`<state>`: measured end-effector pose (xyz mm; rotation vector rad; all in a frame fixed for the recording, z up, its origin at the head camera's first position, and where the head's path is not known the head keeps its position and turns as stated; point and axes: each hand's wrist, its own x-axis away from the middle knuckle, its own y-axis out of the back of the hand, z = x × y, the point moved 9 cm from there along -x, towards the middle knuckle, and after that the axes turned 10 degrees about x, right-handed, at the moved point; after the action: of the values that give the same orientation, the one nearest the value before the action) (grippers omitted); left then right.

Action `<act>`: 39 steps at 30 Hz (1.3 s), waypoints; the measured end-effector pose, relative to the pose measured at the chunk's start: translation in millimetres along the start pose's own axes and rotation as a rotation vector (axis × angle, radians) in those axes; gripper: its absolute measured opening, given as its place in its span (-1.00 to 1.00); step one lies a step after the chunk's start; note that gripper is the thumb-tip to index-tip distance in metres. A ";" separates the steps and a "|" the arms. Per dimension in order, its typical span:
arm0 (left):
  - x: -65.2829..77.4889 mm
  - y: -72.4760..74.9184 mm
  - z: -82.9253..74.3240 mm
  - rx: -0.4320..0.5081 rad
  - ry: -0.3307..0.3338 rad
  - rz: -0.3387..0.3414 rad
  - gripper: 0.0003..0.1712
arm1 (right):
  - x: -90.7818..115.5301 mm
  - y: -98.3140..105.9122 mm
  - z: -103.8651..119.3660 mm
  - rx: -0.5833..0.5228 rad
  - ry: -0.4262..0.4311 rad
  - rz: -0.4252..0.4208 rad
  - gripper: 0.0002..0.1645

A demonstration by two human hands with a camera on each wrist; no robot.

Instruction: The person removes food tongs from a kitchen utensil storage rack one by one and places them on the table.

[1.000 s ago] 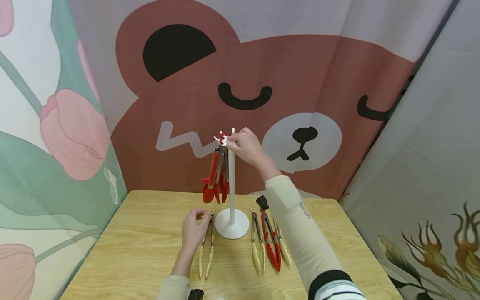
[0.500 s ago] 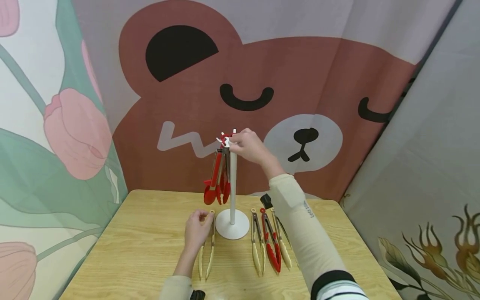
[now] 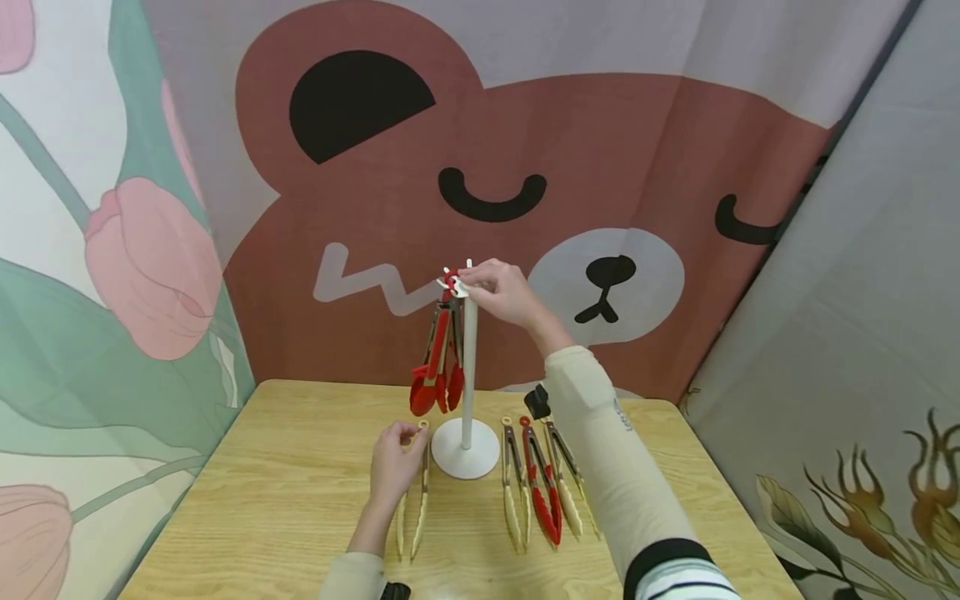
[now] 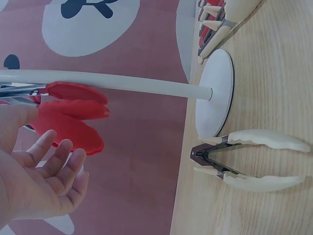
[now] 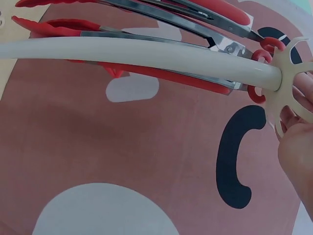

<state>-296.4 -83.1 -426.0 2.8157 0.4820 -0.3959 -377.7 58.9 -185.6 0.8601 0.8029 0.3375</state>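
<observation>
A white hook stand (image 3: 468, 375) rises from a round base on the table. At its top my right hand (image 3: 502, 292) pinches the hooked ring (image 5: 291, 83); some fingers are hidden behind it in the right wrist view. Several red-tipped tongs (image 3: 425, 393) hang by red loops from the hooks, left of the pole. My left hand (image 4: 46, 176) is raised with loosely bent fingers and holds nothing; the left wrist view places it beside the hanging red tips. In the head view it overlaps a cream-tipped pair of tongs (image 4: 264, 139) lying on the table left of the base.
Right of the base lie a cream pair of tongs (image 3: 512, 492), a red pair of tongs (image 3: 542, 492) and further cream tongs (image 3: 567, 500), partly behind the right sleeve. The wooden table (image 3: 300, 450) backs onto a curtain (image 3: 600, 167) with a bear print.
The hooked ring has turned a little, bringing the hanging red tongs slightly rightward and around toward the front. My right hand has shifted slightly right with it; the left hand has barely moved.
</observation>
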 end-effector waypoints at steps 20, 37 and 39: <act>0.5 -2.3 0.6 -0.010 -0.022 0.028 -0.82 | 15.5 14.7 8.1 -0.198 -0.054 0.045 -0.72; 1.1 -3.5 0.0 -0.008 -0.032 0.045 -0.85 | 14.9 5.7 -2.9 0.260 -0.005 -0.038 -0.65; 1.0 -4.0 -0.8 -0.010 -0.042 0.046 -0.85 | 16.0 6.3 -0.4 0.443 -0.012 -0.060 -0.59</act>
<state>-296.7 -79.0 -426.4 2.7976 0.4090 -0.4407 -367.0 72.0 -188.7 1.2464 0.9055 0.0999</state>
